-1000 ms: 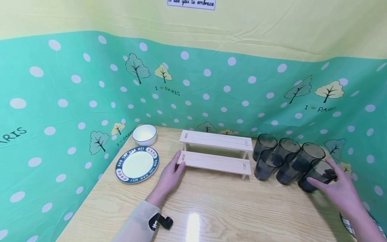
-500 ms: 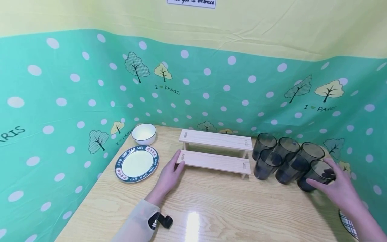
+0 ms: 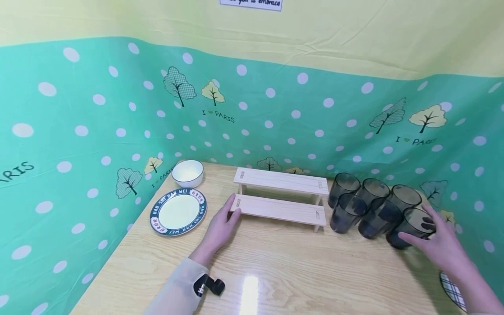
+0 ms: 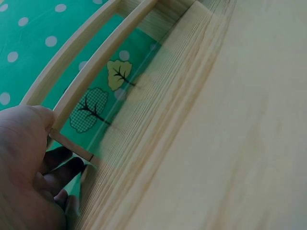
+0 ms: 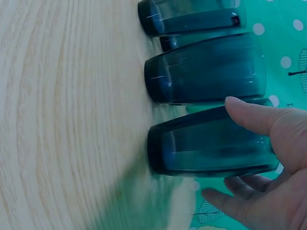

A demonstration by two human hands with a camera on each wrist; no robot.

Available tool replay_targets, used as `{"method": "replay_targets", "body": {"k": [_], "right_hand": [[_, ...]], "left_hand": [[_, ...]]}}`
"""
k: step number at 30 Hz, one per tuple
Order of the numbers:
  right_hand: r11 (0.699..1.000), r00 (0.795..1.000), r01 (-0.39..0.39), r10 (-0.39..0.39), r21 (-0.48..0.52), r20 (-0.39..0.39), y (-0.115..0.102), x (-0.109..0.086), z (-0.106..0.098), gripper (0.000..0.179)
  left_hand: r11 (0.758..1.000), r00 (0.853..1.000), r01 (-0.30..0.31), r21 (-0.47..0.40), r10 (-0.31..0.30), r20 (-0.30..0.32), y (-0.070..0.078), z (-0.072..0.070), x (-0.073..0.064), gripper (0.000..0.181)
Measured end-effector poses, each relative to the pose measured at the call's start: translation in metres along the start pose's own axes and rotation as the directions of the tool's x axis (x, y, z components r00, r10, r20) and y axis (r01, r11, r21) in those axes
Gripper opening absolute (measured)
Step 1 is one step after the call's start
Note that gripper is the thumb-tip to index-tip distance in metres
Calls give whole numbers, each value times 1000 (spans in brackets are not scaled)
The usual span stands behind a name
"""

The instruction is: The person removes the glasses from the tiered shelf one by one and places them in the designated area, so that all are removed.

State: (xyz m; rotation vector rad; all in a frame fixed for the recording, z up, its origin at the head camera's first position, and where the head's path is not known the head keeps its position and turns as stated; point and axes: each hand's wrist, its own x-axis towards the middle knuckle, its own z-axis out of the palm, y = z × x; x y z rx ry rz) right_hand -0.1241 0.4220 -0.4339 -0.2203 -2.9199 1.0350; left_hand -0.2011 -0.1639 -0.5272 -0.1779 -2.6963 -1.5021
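A low two-tier wooden shelf stand (image 3: pixel 280 210) stands at the back middle of the table. My left hand (image 3: pixel 219 231) grips the left end of its lower tier; in the left wrist view the thumb lies along a wooden edge (image 4: pixel 98 62) with fingers curled below. On the right, several dark see-through glasses stand upright in two rows. My right hand (image 3: pixel 445 245) holds the front right glass (image 5: pixel 211 143) near its rim, thumb on one side and fingers on the other. The neighbouring glass (image 5: pixel 206 72) stands close beside it.
A white bowl (image 3: pixel 187 174) sits at the back left, behind a white plate with a blue patterned rim (image 3: pixel 198 213). A checked, dark-rimmed dish (image 3: pixel 450 288) is partly hidden by my right forearm. Patterned green cloth (image 3: pixel 275 113) hangs behind the table.
Both hands keep their places on the stand and the glass. The head view shifts only slightly.
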Motion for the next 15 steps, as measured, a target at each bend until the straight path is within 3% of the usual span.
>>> {"method": "replay_targets", "body": {"k": [5, 10, 13, 15], "right_hand": [[996, 996, 34, -40, -79, -84, -13, -6, -4, 117], [977, 976, 60, -101, -205, -195, -34, -14, -1, 114], [964, 958, 129, -182, -234, -220, -52, -20, 3, 109], [949, 942, 192, -250, -251, -223, -64, -23, 8, 105]], "left_hand": [[1000, 1000, 1, 26, -1, -3, 2, -3, 1, 68], [993, 999, -49, 107, 51, -20, 8, -9, 1, 68], [973, 994, -89, 211, 100, -40, 13, -13, 0, 68], [946, 988, -126, 298, 147, -47, 16, -16, -1, 69]]}}
